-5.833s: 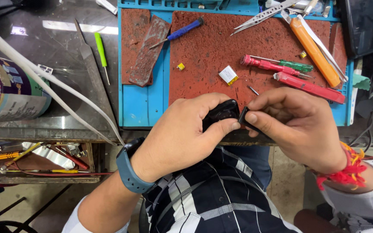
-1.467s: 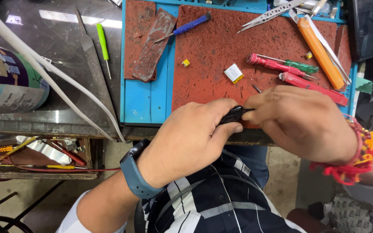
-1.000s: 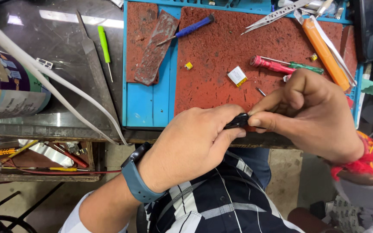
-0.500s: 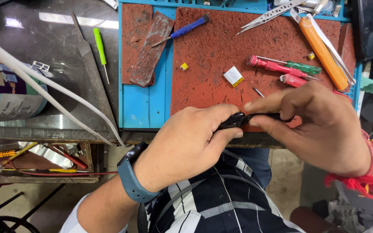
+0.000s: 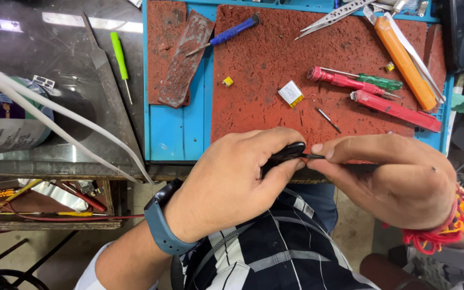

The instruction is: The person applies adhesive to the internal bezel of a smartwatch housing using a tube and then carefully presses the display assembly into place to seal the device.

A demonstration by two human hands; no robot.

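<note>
Over the gritty red mat, left hand pinches a glossy black piece (rounded); right hand pinches a thin tool.

Mat's middle is left pretty open; its right is crowded by screwdrivers and orange tool.

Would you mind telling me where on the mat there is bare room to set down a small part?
The red pad is bare between the yellow chip and the small battery. The blue strip under the worn slab is free too. Screwdrivers crowd the right.
</note>
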